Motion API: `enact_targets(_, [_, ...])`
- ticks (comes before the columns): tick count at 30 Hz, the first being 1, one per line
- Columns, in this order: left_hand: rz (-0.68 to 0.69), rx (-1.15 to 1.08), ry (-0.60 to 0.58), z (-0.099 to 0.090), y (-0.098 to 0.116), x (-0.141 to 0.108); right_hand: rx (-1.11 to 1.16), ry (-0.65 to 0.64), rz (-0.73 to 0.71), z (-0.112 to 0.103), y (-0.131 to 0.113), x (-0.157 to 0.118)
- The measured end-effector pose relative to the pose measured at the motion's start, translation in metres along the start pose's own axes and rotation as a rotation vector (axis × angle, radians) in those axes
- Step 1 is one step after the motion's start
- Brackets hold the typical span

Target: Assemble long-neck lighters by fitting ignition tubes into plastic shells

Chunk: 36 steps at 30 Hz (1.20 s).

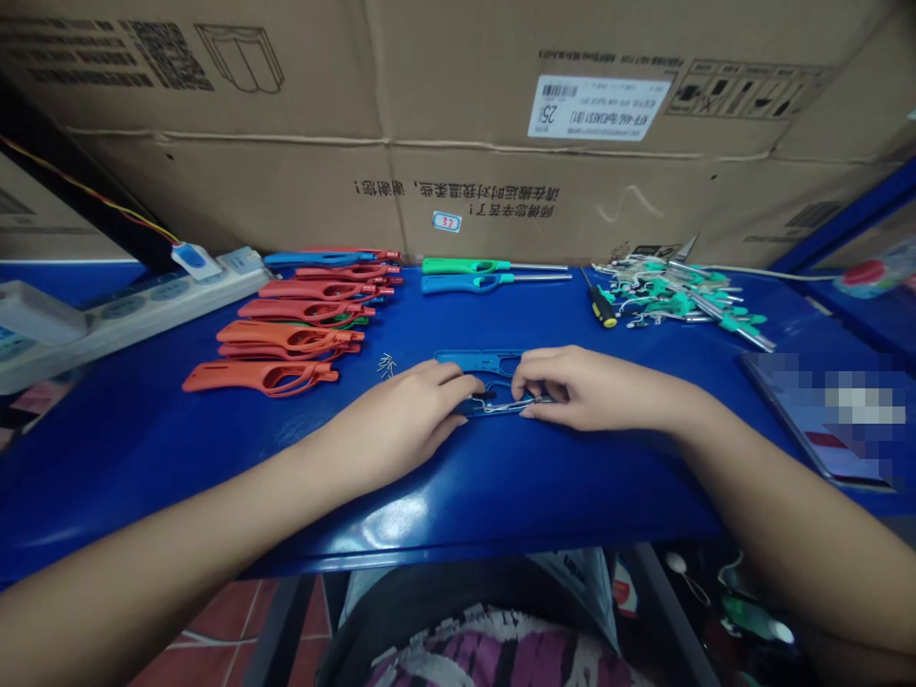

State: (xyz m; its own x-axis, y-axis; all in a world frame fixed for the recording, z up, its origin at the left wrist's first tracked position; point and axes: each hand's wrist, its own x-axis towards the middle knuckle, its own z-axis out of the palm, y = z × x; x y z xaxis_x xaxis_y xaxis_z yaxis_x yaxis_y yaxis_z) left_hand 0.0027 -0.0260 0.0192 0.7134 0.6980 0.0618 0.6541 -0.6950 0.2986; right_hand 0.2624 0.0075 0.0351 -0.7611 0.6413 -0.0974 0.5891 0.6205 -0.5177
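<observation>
In the head view a blue lighter casing half [493,410] lies on the table between my hands, with a thin pale wire and metal parts in it. My left hand [422,405] is closed on its left end, the fingertips at a small dark piece. My right hand [572,386] pinches the inner metal part [544,399] at the casing's right side; the fingers partly hide it. Just behind lies another blue casing half [476,361], its right end covered by my right hand. Several small screws [386,365] lie beyond my left hand.
Orange and red lighter casings [268,378] are lined up at left, beside a power strip [157,301]. Green and blue lighters [458,283] lie at the back. A screwdriver [599,303] and a pile of lighter inner parts [679,296] are back right; a phone [822,429] lies right.
</observation>
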Motion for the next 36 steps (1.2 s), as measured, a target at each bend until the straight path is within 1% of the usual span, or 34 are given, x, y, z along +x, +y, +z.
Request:
enact_targets(4, [0.054,0.017,-0.012,-0.0006,0.0013,-0.0004,0.032,-0.012,0.013,0.0029,0.0028,0.0016])
enact_targets(7, [0.062,0.023,-0.015,-0.0004,0.001,-0.001,0.044,-0.023,-0.009,0.0019,0.0036,0.0015])
enact_targets(14, [0.093,0.036,-0.014,0.0017,0.0002,-0.0016,0.076,-0.108,-0.066,-0.0057,0.0023,-0.0046])
enact_targets(17, [0.097,0.039,-0.009,0.0021,0.0001,-0.0023,0.075,-0.071,-0.063,-0.004,0.0026,-0.0031])
enact_targets(22, [0.107,0.079,-0.004,0.0018,0.0003,-0.0021,0.005,0.008,-0.02,0.0024,0.0039,0.0026])
enact_targets(27, [0.103,0.1,-0.006,0.0005,0.0006,-0.0025,-0.011,0.003,-0.033,0.0025,0.0048,0.0019])
enact_targets(31, [0.098,0.126,-0.019,-0.0004,0.0004,-0.0034,-0.017,0.022,-0.011,0.0013,0.0049,0.0002])
enact_targets(36, [0.089,0.178,-0.039,-0.001,0.0031,-0.0029,-0.074,0.009,-0.052,0.0002,0.0072,0.0])
